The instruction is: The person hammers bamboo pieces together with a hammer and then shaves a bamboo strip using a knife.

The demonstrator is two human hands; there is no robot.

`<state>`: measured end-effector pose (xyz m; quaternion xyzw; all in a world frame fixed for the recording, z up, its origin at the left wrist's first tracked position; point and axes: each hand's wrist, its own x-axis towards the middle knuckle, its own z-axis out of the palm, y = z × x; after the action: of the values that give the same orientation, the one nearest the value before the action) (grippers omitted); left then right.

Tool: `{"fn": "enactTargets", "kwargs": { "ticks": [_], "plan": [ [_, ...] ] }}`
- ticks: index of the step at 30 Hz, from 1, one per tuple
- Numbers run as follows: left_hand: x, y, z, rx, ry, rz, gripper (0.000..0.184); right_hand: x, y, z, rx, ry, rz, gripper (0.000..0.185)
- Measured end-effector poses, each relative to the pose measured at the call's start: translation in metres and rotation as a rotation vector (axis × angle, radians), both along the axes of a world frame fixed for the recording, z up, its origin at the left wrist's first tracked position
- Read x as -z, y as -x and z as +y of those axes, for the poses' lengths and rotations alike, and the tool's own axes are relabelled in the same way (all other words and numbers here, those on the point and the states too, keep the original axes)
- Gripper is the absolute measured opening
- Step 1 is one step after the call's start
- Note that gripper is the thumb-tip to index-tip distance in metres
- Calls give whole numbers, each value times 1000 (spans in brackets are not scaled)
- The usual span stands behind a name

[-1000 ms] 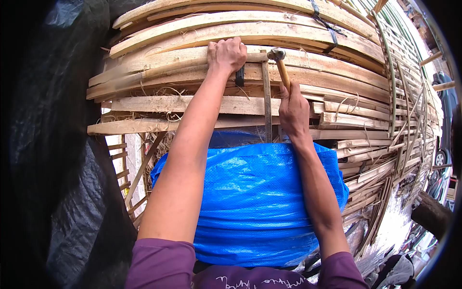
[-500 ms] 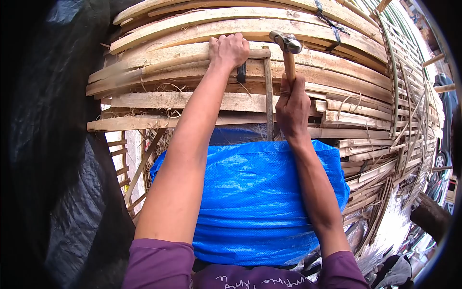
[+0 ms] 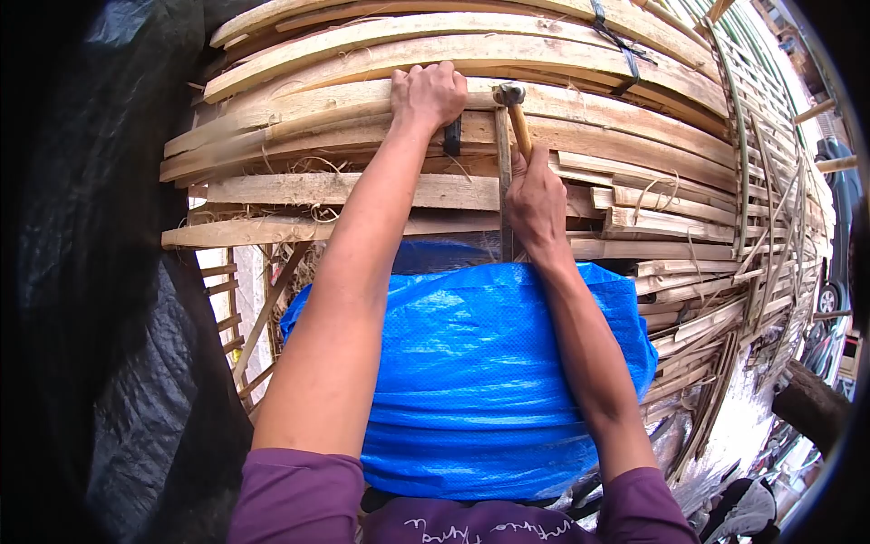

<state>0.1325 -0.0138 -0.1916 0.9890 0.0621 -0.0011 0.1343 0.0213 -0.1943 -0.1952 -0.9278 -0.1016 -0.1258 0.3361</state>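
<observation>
The left hand (image 3: 428, 98) has its fingers (image 3: 446, 72) curled over one stick (image 3: 349, 114); the right hand (image 3: 539, 204) grips one hammer (image 3: 520, 129).

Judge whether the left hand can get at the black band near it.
Probably yes: the black band is right beside the left hand, with nothing visible in between, though the hand would likely have to release the round stick it grips first.

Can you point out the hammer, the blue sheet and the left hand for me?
Hammer (image 3: 519, 129): head view, on its wooden handle.
Blue sheet (image 3: 471, 344): head view, on its wrinkled upper middle.
Left hand (image 3: 430, 96): head view, on its back.
</observation>
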Motion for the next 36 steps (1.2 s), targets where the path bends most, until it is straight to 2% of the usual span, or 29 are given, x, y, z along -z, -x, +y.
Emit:
{"fn": "enactTargets", "kwargs": {
  "ticks": [3,5,7,9,11,14,21,25,26,27,30,31,34,36],
  "plan": [
    [3,-1,0,2,-3,-18,40,-19,1,-2,8,-95,37,19],
    [3,-2,0,3,-5,-17,40,-35,5,1,-3,-237,-54,14],
    [5,-2,2,3,-6,-17,40,-33,8,-2,-13,-253,-86,16],
    [4,-1,-1,-8,-5,-25,40,-7,0,-7,1,37,-4,20],
    [-2,3,-3,5,-1,-24,40,6,-4,-12,-11,93,-20,23],
    [-1,3,2,6,1,-26,39,-11,3,-11,28,-99,31,23],
    [0,3,2,21,30,-54,38,-34,20,-36,42,-207,76,24],
    [4,6,3,52,24,-191,37,-45,34,-46,69,-315,76,28],
    [12,6,5,98,39,-322,38,-49,39,-49,95,-310,92,29],
    [0,15,5,169,87,-299,41,-51,44,-52,108,-329,79,29],
    [8,29,9,364,-18,-584,39,-58,55,-59,130,-400,56,29],
    [5,33,7,371,-25,-588,39,-58,55,-61,139,-438,63,29],
    [2,44,5,499,-289,-612,34,-59,59,-62,146,-498,78,30],
    [3,46,1,428,-293,-613,34,-59,59,-64,152,-467,73,34]
  ]
}}
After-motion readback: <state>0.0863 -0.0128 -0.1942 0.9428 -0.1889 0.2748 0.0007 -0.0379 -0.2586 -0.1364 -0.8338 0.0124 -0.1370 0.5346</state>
